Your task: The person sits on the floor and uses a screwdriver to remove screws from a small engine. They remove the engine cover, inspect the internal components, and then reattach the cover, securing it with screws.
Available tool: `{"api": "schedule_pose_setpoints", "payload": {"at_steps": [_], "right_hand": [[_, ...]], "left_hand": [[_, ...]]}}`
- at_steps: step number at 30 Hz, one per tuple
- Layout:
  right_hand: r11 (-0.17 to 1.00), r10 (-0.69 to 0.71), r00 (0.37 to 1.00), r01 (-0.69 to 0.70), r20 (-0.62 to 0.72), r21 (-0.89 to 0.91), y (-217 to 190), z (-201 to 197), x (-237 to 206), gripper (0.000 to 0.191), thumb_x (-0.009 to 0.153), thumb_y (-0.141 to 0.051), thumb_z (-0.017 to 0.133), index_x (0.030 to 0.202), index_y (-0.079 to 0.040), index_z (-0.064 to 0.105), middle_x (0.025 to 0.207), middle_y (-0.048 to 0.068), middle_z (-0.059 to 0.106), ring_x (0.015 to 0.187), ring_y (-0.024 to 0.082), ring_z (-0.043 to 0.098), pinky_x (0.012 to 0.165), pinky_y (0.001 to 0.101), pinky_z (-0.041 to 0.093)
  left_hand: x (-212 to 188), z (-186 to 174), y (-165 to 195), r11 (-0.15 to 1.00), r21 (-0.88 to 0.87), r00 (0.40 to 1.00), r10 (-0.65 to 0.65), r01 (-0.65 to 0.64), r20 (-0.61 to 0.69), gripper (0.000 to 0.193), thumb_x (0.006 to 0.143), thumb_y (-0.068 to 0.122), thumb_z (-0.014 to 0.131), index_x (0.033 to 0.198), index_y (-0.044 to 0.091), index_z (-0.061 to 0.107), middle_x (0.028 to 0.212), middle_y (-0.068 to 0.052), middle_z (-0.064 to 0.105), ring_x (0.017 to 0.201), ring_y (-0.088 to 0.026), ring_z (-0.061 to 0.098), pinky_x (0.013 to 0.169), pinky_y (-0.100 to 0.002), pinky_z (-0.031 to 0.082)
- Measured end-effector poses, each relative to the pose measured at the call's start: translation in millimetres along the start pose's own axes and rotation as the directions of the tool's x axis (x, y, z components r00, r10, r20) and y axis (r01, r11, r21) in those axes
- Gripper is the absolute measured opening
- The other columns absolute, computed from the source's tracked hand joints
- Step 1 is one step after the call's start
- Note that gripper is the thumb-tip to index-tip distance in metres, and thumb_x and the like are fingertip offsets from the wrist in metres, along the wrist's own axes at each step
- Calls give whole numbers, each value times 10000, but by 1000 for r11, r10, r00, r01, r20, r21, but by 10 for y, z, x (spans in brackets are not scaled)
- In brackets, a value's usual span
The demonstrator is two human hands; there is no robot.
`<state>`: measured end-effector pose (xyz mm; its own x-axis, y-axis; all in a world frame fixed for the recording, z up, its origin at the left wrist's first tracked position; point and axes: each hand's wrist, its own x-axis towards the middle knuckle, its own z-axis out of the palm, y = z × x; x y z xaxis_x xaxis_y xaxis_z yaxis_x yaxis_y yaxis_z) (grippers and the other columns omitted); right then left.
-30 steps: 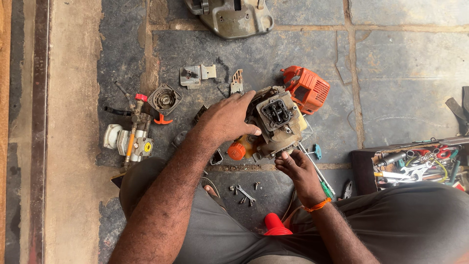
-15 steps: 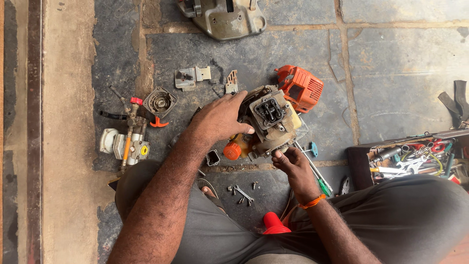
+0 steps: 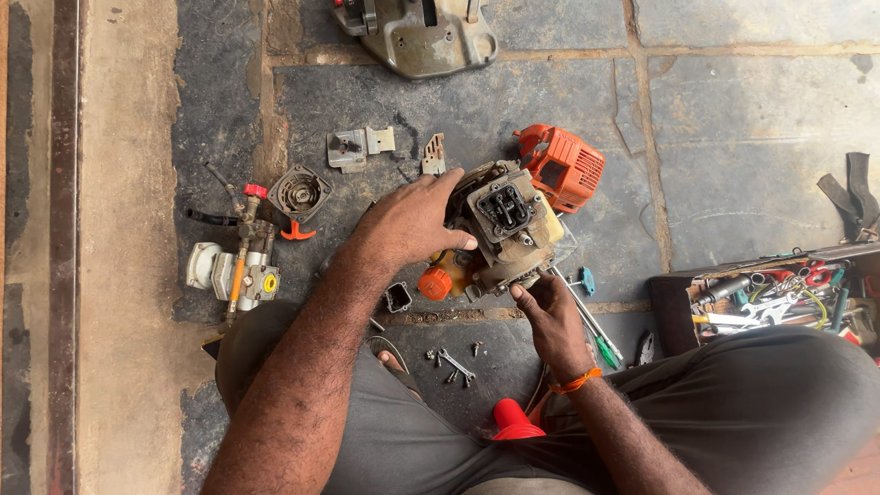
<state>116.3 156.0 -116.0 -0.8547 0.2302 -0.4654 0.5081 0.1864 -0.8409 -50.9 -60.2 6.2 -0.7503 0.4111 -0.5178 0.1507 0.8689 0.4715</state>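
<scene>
both hands [image 3: 412, 225] [image 3: 550, 316] grasp the small engine [image 3: 504, 229], ringed by an orange cover [image 3: 564, 167], loose bolts [image 3: 454, 357] and a toolbox [image 3: 779, 293].

Soft, even daylight, faint shadows, no glare, sharp throughout.

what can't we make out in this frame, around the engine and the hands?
Head view only:
- Left side of the small engine: covered by the left hand.
- Engine's underside and what the right hand fingertips touch: hidden beneath the engine.
- Grey housing: cut off by the top edge.
- Toolbox contents: too small and tangled to identify.
- Small screws on the stone floor: too small to type.
</scene>
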Motion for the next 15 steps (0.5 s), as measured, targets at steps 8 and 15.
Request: {"api": "schedule_pose_setpoints", "payload": {"at_steps": [8, 15], "right_hand": [[999, 29, 1000, -29, -9, -21, 7, -20, 6, 739, 892, -393, 724, 1388, 67, 427, 1217, 172, 651, 1148, 223, 671, 990, 389, 564], [890, 176, 972, -224, 155, 398, 8, -57, 5, 504, 1001, -406, 571, 1275, 17, 568, 1057, 104, 687, 999, 179, 692, 966, 352, 588]], "left_hand": [[-64, -63, 25, 997, -78, 1000, 8, -10, -22, 1005, 784, 511, 821, 1584, 190, 303, 1485, -130, 518, 1364, -288, 536, 1120, -523, 452], [43, -23, 55, 886, -440, 984, 83, -146, -160, 757, 902, 553, 700, 1510, 165, 470, 1444, -147, 573, 1312, -273, 590, 1052, -487, 511]]}}
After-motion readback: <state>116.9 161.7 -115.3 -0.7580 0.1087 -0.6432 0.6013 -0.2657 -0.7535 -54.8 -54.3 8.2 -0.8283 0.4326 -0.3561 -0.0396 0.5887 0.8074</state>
